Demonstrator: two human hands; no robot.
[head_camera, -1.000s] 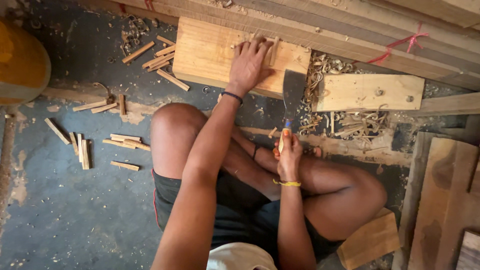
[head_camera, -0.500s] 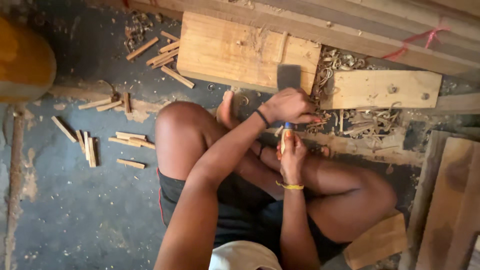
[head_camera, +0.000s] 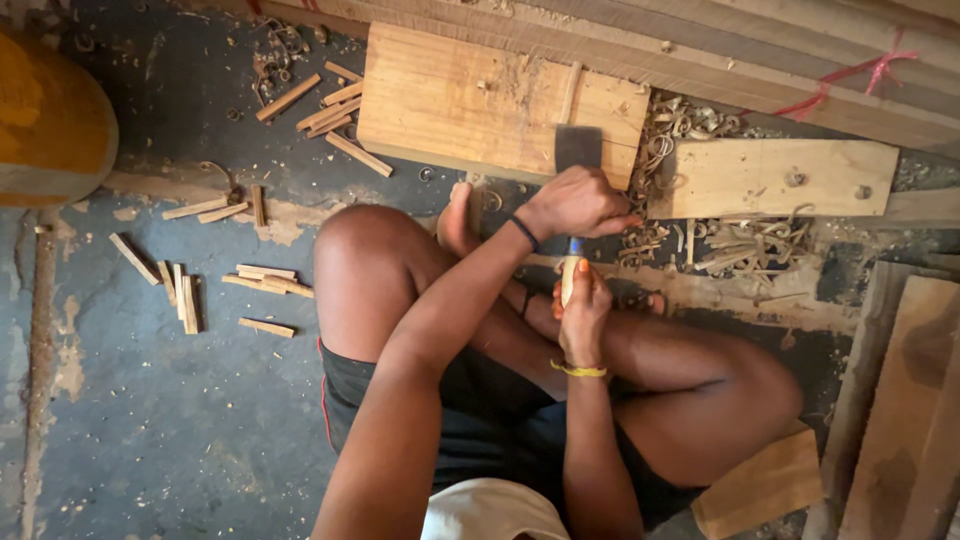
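Chisel (head_camera: 575, 190), broad dark blade resting against the near edge of the wooden block (head_camera: 470, 105) on the floor, stands between both hands. Left hand (head_camera: 580, 203) is closed over the blade's shank; right hand (head_camera: 583, 305) grips the yellow handle (head_camera: 569, 275) just below.

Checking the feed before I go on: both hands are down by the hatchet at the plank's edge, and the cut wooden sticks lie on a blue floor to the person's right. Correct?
Not quite: in the head view the wooden sticks lie to the person's left. The left hand, right hand, hatchet, plank and blue floor are as stated.
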